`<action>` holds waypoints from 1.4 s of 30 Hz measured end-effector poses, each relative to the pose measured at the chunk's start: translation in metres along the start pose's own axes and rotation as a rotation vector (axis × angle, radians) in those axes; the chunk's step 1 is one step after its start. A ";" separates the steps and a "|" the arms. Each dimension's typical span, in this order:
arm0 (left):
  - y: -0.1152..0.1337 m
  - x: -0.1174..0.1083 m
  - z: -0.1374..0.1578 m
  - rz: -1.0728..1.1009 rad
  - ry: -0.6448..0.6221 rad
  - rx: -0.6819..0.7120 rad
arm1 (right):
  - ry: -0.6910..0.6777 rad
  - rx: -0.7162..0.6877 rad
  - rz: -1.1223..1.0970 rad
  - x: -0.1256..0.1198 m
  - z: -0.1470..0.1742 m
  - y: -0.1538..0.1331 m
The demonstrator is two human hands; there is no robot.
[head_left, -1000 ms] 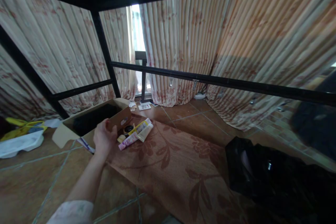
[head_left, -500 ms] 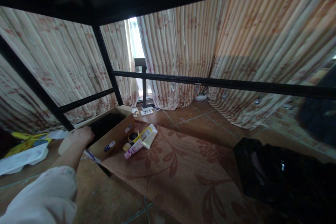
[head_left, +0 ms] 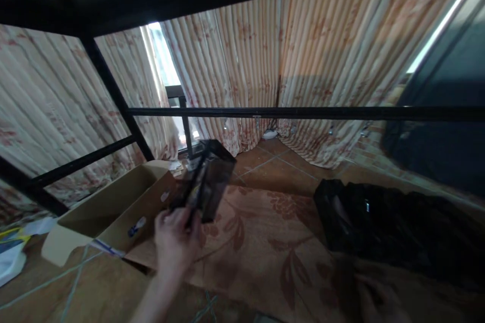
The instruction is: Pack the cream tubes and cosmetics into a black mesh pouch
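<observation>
Our left hand (head_left: 176, 239) has come up out of the cardboard box (head_left: 109, 212) w/ a dark packet (head_left: 206, 181), fingers closed on its lower end. Box looks empty now, so the packet's out. Right hand's blurred at bottom right, can't tell its grip.

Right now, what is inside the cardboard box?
The cardboard box shows only bare brown inner walls and floor. Its near corner is hidden behind its front wall. The left hand holds a blurred dark packet above the mat.

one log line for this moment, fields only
left hand: shut on dark flat packet | above: cardboard box, floral mat | right hand: not in view
</observation>
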State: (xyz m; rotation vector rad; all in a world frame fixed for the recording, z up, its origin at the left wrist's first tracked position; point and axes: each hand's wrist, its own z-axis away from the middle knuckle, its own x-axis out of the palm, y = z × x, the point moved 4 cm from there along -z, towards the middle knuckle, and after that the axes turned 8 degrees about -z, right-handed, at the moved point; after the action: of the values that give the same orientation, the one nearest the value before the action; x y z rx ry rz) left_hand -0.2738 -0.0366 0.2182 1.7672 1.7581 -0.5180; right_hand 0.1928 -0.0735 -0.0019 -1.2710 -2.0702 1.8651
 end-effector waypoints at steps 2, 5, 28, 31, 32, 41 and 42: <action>0.061 0.024 0.042 0.172 -0.173 0.103 | -0.093 -0.016 -0.042 0.012 0.018 -0.023; 0.129 0.041 0.095 0.308 -0.399 0.194 | -0.250 -0.002 -0.173 0.028 0.043 -0.069; 0.132 0.030 0.089 0.324 -0.648 0.416 | -0.205 0.188 -0.652 0.026 0.073 -0.120; 0.129 0.031 0.090 0.322 -0.665 0.483 | -0.128 0.223 -0.633 0.012 0.073 -0.108; 0.130 0.030 0.092 0.338 -0.675 0.509 | -0.110 0.231 -0.628 0.009 0.072 -0.106; 0.153 0.032 0.092 0.470 -0.691 0.598 | -0.077 0.212 -0.598 0.007 0.060 -0.110; 0.152 0.033 0.090 0.478 -0.696 0.604 | -0.094 0.191 -0.591 0.007 0.059 -0.109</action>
State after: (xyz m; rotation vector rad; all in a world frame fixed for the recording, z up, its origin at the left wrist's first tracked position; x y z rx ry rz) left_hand -0.1099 -0.0628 0.1498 1.9563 0.7023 -1.3433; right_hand 0.0995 -0.1068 0.0733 -0.4588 -1.9549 1.7956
